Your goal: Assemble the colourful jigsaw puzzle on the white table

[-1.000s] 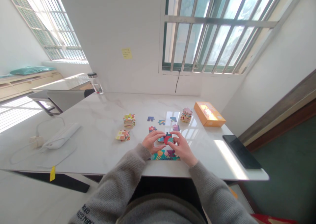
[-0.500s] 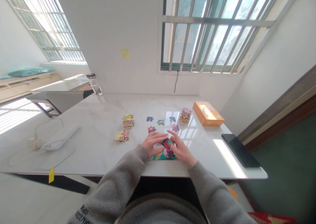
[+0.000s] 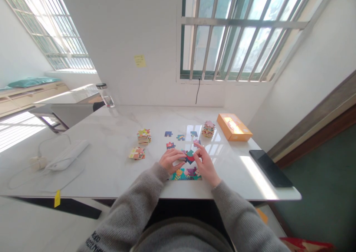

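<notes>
A red and teal puzzle piece (image 3: 190, 156) is pinched between both hands just above the white table (image 3: 111, 159). My left hand (image 3: 171, 160) has its fingers curled on the piece's left side. My right hand (image 3: 205, 163) grips its right side with thumb and fingers. Below the hands lies a joined strip of colourful puzzle (image 3: 185, 174) near the table's front edge. Loose pieces (image 3: 180, 137) lie just beyond the hands.
Stacks of puzzle pieces (image 3: 144, 136) (image 3: 137, 153) (image 3: 209, 129) stand left and right. An orange box (image 3: 234, 127) sits at the far right, a dark phone (image 3: 267, 163) by the right edge. A white power strip with cable (image 3: 67, 154) lies left, a bottle (image 3: 105, 95) at the back.
Both hands lowered the piece toward the joined strip, then lifted it slightly away and turned it. The view has shifted a little.
</notes>
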{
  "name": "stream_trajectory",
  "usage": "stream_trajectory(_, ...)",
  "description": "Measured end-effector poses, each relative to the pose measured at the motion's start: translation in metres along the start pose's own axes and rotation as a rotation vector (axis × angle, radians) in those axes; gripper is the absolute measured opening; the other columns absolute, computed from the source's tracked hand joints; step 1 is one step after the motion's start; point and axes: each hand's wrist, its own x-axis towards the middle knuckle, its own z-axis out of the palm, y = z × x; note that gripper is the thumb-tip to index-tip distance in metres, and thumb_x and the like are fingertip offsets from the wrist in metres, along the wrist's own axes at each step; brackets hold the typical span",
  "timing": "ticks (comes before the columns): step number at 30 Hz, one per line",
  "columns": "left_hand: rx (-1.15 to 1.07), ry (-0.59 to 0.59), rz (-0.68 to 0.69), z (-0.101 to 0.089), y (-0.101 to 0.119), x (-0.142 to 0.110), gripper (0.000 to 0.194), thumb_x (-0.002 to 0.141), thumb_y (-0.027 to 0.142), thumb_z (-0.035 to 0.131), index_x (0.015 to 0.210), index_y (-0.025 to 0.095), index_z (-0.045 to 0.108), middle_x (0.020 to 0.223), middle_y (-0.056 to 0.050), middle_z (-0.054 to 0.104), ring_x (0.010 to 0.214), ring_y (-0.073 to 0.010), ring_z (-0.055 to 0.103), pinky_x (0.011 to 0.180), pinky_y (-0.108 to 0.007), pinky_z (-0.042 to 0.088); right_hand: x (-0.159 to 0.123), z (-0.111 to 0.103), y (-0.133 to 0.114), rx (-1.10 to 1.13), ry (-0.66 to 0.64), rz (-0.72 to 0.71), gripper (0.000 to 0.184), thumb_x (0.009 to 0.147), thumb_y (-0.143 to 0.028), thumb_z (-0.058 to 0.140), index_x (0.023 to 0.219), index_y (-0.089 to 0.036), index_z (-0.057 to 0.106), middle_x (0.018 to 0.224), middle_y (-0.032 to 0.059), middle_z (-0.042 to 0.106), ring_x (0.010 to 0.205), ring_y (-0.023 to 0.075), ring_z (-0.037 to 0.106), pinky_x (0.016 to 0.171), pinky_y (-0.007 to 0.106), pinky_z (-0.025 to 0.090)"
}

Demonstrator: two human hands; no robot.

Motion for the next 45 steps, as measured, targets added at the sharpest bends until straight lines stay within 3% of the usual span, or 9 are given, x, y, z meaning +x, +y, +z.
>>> stream_trajectory(7,-0.071,-0.082,0.036,0.003,0.000,-0.002,0.054,0.085,0.031,0.071,0.137,0.024,0.056,0.137,-0.013,0.062,0.113,-0.0257,0.063,0.097,-0.044,0.053,-0.003,0.000,0.002,-0.058,-0.127,-0.059,0.045,0.101,-0.030,0.044,0.146,-0.025,0.042,0.079,-0.0024,0.051,0.071,0.0150,0.053,0.075,0.032,0.049)
stream_trajectory(13,-0.088,-0.044,0.061,0.005,-0.004,-0.003,0.045,0.089,0.034,0.071,0.132,0.024,0.060,0.122,-0.012,0.072,0.105,-0.0234,0.069,0.091,-0.040,0.056,-0.002,0.000,0.003,-0.031,-0.121,-0.034,0.046,0.100,-0.030,0.046,0.145,-0.024,0.043,0.080,-0.0018,0.054,0.072,0.0151,0.055,0.072,0.031,0.051)
stream_trajectory(18,-0.042,0.030,-0.048,-0.003,-0.007,-0.003,0.042,0.088,0.031,0.072,0.128,0.024,0.062,0.122,-0.012,0.071,0.109,-0.0243,0.069,0.096,-0.043,0.055,-0.002,-0.003,-0.006,-0.147,0.008,-0.130,0.033,0.098,-0.025,0.049,0.129,-0.025,0.058,0.115,0.0091,0.061,0.098,0.0199,0.062,0.078,0.034,0.054)
stream_trajectory(21,-0.032,0.048,-0.111,-0.007,-0.007,-0.003,0.042,0.088,0.031,0.073,0.128,0.024,0.062,0.122,-0.012,0.071,0.111,-0.0249,0.068,0.098,-0.044,0.055,-0.004,-0.005,-0.011,-0.198,-0.066,-0.217,0.039,0.095,-0.020,0.052,0.133,-0.027,0.057,0.134,0.0109,0.057,0.119,0.0234,0.057,0.085,0.036,0.055)
stream_trajectory(24,-0.023,0.036,-0.139,-0.007,-0.007,-0.003,0.042,0.088,0.032,0.073,0.127,0.024,0.062,0.121,-0.011,0.072,0.110,-0.0248,0.069,0.097,-0.043,0.055,-0.005,-0.006,-0.011,-0.211,-0.139,-0.253,0.045,0.094,-0.016,0.054,0.137,-0.029,0.055,0.139,0.0099,0.056,0.128,0.0239,0.053,0.090,0.036,0.055)
stream_trajectory(30,-0.009,0.044,-0.123,-0.007,-0.007,-0.003,0.033,0.089,0.035,0.071,0.118,0.022,0.064,0.120,-0.013,0.072,0.100,-0.0236,0.072,0.093,-0.043,0.056,-0.004,-0.006,-0.003,-0.278,-0.120,-0.266,0.047,0.096,-0.019,0.055,0.141,-0.030,0.053,0.137,0.0096,0.060,0.124,0.0242,0.056,0.100,0.044,0.052)
stream_trajectory(35,-0.029,0.053,-0.137,-0.007,-0.007,-0.004,0.029,0.089,0.038,0.072,0.113,0.022,0.066,0.119,-0.013,0.073,0.086,-0.0195,0.072,0.088,-0.041,0.057,-0.004,-0.007,-0.002,-0.357,-0.134,-0.285,0.048,0.098,-0.022,0.054,0.145,-0.031,0.050,0.135,0.0097,0.063,0.107,0.0238,0.064,0.103,0.050,0.050)
stream_trajectory(41,-0.040,0.030,-0.149,-0.014,-0.005,-0.006,0.027,0.090,0.039,0.070,0.112,0.022,0.066,0.120,-0.013,0.072,0.079,-0.0169,0.070,0.087,-0.040,0.057,-0.002,-0.007,-0.003,-0.378,-0.118,-0.371,0.041,0.096,-0.020,0.058,0.136,-0.028,0.058,0.134,0.0091,0.063,0.121,0.0252,0.057,0.104,0.048,0.048)
stream_trajectory(45,-0.038,0.033,-0.137,-0.017,-0.003,-0.010,0.028,0.091,0.037,0.070,0.114,0.022,0.065,0.121,-0.012,0.072,0.077,-0.0167,0.071,0.086,-0.040,0.056,-0.002,-0.005,-0.007,-0.419,-0.130,-0.425,0.037,0.094,-0.021,0.062,0.130,-0.027,0.061,0.130,0.0083,0.067,0.115,0.0257,0.059,0.100,0.047,0.049)
